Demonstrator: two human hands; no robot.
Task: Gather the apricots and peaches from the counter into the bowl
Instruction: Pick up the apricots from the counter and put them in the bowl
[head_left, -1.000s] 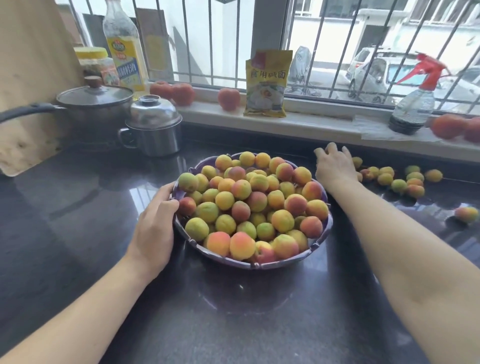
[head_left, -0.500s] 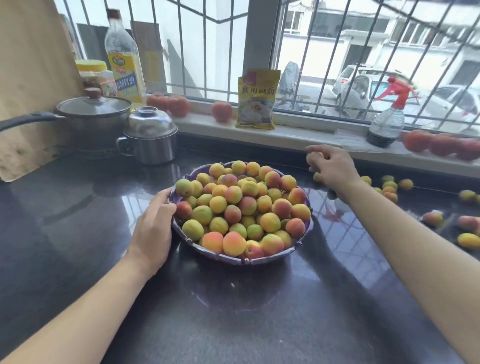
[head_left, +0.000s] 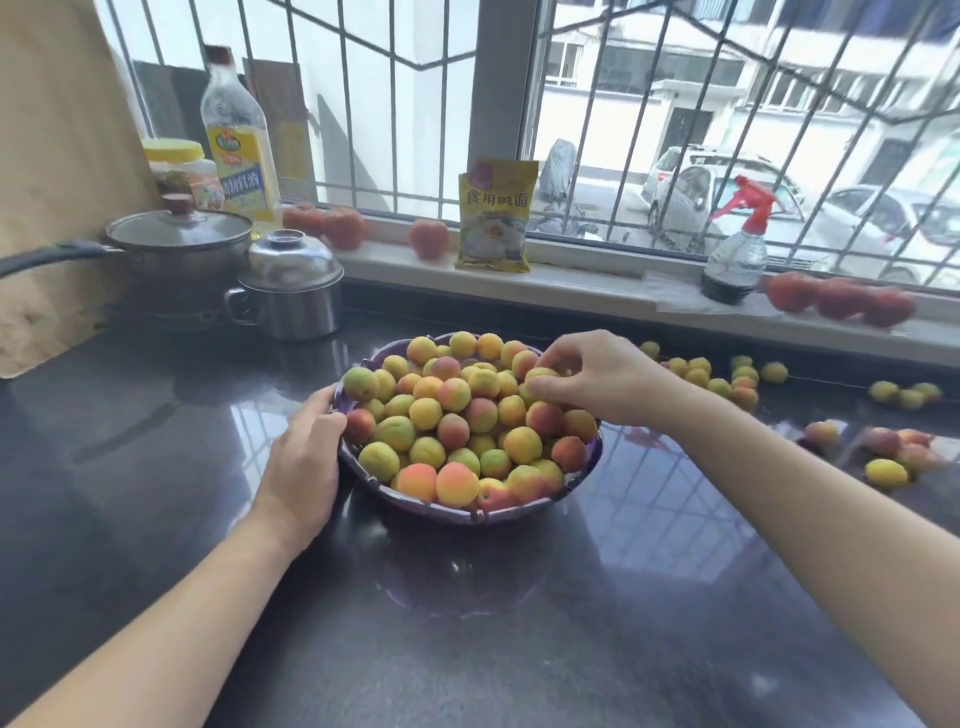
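Bowl (head_left: 584, 470) heaped; right hand (head_left: 597, 379) pinches an apricot (head_left: 540, 375) over it, left hand (head_left: 306, 452) grips the rim. Loose fruit (head_left: 727, 382) remains far right on worktop (head_left: 467, 623).

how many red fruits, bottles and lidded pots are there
red fruits: 6
bottles: 2
lidded pots: 2
total: 10
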